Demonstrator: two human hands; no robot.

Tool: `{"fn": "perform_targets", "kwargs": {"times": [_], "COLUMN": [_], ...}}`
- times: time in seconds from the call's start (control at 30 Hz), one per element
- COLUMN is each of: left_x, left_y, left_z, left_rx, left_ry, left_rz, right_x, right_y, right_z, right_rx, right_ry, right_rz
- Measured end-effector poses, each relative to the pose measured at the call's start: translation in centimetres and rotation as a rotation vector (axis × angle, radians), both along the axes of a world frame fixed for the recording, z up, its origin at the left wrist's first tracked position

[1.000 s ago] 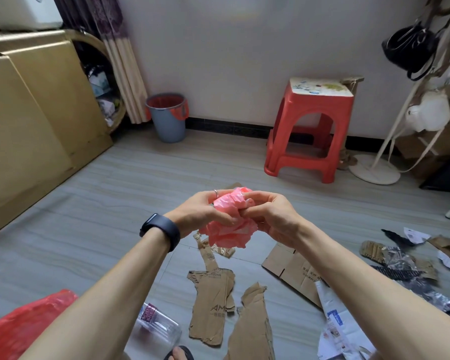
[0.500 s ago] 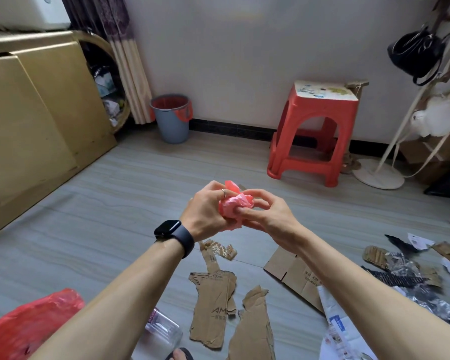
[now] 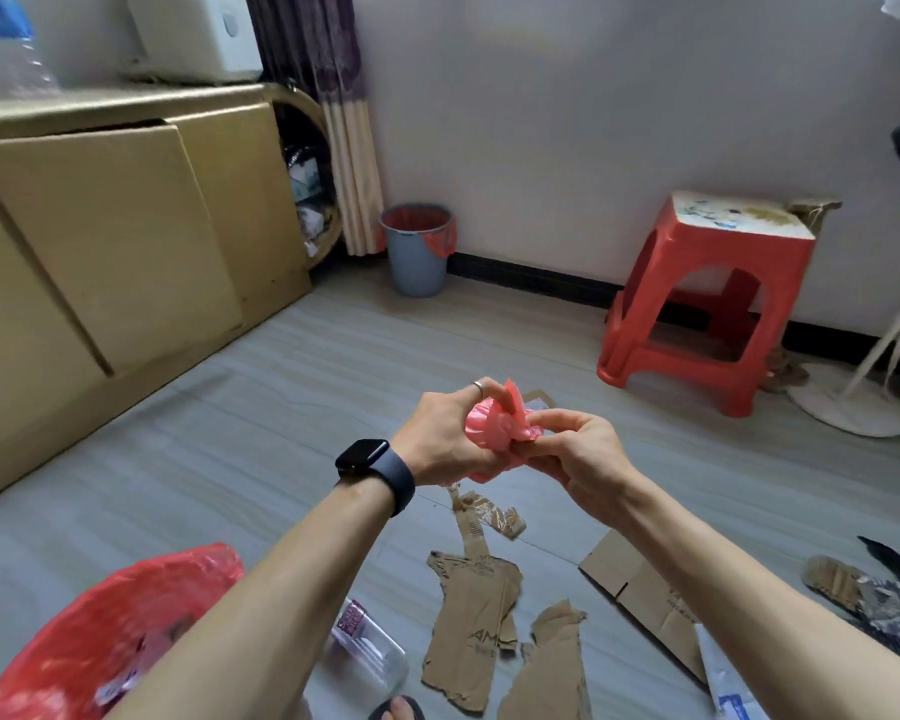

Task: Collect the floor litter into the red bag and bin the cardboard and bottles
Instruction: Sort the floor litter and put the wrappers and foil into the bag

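Note:
A crumpled pink-red plastic bag (image 3: 497, 431) is bunched between both hands above the floor. My left hand (image 3: 440, 439), with a ring and a dark watch at the wrist, grips its left side. My right hand (image 3: 580, 457) pinches its right side. A larger red bag (image 3: 105, 631) with scraps inside lies at the lower left. A clear plastic bottle (image 3: 367, 652) lies beside it under my left forearm. Torn cardboard pieces (image 3: 476, 621) and a flat cardboard piece (image 3: 645, 589) lie on the floor below my hands. A grey bin (image 3: 417, 262) with a red liner stands by the far wall.
A red plastic stool (image 3: 697, 304) stands at the right by the wall, next to a white stand base (image 3: 848, 407). Yellow cabinets (image 3: 105, 241) run along the left. More wrappers and litter (image 3: 874, 589) lie at the right edge. A sandalled foot (image 3: 398, 711) shows at the bottom.
The hands have squeezed the pink bag into a smaller wad and shifted slightly. The view has turned left, showing more of the cabinets and the large red bag.

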State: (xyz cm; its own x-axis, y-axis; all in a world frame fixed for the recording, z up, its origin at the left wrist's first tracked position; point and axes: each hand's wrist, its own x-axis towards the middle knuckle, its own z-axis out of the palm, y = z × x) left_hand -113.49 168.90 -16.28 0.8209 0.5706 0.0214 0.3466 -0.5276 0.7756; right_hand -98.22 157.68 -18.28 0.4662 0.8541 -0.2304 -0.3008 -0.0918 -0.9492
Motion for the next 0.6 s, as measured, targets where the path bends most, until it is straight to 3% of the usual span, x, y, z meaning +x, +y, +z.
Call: {"fn": "perform_targets", "kwargs": {"times": [0.17, 0.23, 0.37, 0.47, 0.6], "left_x": [-6.0, -10.0, -21.2, -29.5, -34.5], "left_y": [2.1, 3.1, 5.5, 6.1, 4.2], "left_z": [-0.6, -1.5, -4.4, -7.0, -12.8], "left_rx": [0.081, 0.106, 0.206, 0.186, 0.112], "left_ry": [0.128, 0.190, 0.362, 0.492, 0.586], "left_rz": [0.088, 0.165, 0.460, 0.647, 0.676], "right_x": [-5.2, -7.9, -13.6, -17.8, -23.1], "right_y": [2.8, 4.3, 7.5, 8.8, 9.7], "right_z": [-0.8, -1.7, -5.7, -9.2, -13.1], "right_rx": [-0.029, -0.048, -0.154, -0.194, -0.269], "right_ry": [0.007, -0.141, -0.617, -0.661, -0.791], "right_rz": [0.161, 0.297, 0.571, 0.689, 0.770]}}
